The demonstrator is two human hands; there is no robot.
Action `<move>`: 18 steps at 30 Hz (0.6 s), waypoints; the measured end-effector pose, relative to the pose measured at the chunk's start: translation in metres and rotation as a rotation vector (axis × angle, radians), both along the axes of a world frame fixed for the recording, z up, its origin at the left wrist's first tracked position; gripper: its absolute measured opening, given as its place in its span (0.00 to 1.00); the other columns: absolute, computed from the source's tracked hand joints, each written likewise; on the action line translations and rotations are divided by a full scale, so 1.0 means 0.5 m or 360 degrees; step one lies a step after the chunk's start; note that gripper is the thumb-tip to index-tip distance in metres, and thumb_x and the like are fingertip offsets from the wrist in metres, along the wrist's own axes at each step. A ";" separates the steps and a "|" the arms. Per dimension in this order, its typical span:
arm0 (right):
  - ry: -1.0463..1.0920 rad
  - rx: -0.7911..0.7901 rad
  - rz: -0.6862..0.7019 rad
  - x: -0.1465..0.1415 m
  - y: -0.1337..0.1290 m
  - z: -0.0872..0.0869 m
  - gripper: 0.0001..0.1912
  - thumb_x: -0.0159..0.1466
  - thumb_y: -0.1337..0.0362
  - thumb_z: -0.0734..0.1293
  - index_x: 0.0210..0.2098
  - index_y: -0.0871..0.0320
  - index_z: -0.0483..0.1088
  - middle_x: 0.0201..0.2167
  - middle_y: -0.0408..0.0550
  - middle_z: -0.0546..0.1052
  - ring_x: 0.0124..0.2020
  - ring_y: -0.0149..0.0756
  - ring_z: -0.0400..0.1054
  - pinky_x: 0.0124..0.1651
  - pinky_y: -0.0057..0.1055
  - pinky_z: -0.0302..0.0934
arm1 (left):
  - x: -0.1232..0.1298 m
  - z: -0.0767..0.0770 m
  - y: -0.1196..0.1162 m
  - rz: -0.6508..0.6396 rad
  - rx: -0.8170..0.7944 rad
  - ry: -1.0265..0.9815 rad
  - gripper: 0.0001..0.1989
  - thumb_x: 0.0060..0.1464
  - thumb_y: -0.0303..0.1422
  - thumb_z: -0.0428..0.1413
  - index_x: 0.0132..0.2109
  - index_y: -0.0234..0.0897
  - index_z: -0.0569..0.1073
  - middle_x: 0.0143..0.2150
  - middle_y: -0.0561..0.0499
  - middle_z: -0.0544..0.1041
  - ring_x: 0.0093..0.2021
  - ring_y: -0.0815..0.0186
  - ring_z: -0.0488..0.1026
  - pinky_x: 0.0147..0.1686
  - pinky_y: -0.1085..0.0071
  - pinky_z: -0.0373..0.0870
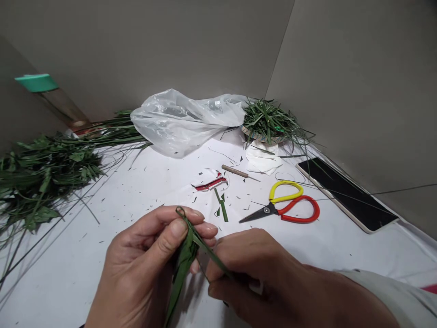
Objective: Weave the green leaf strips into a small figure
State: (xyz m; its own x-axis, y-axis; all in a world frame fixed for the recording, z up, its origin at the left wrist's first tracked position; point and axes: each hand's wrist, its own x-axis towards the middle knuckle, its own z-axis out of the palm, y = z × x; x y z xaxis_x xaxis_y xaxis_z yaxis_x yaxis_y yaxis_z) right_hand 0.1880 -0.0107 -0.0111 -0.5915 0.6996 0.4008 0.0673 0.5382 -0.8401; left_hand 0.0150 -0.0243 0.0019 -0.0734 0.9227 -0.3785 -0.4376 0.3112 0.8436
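A folded piece of green leaf weaving point(186, 253) is pinched between the thumb and fingers of my left hand point(143, 255). A small loop stands up at its top, and a long leaf end hangs down below. My right hand point(252, 269) is closed on a narrow leaf strip point(213, 256) that runs from the top of the weaving. Its fingertips are partly hidden behind the hand. Beyond my right hand lie scissors point(280, 207) with one yellow and one red handle, blades pointing left.
Leaf bundles point(44, 177) lie on the left, near a bottle with a teal lid point(37, 83). A plastic bag point(184, 120) and heaped leaf strips point(269, 119) stand at the back. A wooden-handled awl point(235, 171), tissue point(262, 158), phone point(348, 193) and scraps lie on the white cloth.
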 end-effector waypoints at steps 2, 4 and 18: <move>-0.0030 0.0182 -0.0176 0.004 -0.008 -0.012 0.04 0.67 0.70 0.65 0.36 0.56 0.67 0.32 0.40 0.76 0.33 0.25 0.72 0.38 0.16 0.66 | -0.001 0.000 -0.001 0.0035 -0.0021 -0.0015 0.05 0.51 0.34 0.67 0.31 0.39 0.80 0.28 0.48 0.83 0.27 0.63 0.79 0.26 0.75 0.78; -0.0109 0.0220 -0.0238 0.009 -0.014 -0.020 0.06 0.65 0.71 0.67 0.41 0.55 0.68 0.34 0.41 0.78 0.35 0.25 0.74 0.39 0.14 0.66 | -0.001 0.002 -0.001 0.0070 -0.0059 -0.0021 0.05 0.49 0.34 0.68 0.31 0.39 0.80 0.27 0.47 0.83 0.25 0.62 0.79 0.23 0.75 0.77; -0.0561 0.0208 -0.0022 0.026 -0.032 -0.008 0.11 0.61 0.66 0.74 0.35 0.50 0.66 0.34 0.33 0.76 0.31 0.19 0.71 0.13 0.13 0.45 | -0.009 0.017 0.000 0.0119 0.0025 0.0052 0.06 0.44 0.33 0.71 0.30 0.40 0.82 0.25 0.48 0.83 0.20 0.66 0.77 0.17 0.82 0.73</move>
State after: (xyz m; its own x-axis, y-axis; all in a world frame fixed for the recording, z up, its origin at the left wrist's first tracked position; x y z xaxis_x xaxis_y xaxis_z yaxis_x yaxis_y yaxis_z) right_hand 0.2009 -0.0269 -0.0152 -0.6998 0.6650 0.2609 0.3481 0.6364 -0.6883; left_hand 0.0104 -0.0244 0.0103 -0.1542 0.9200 -0.3603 -0.4315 0.2653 0.8622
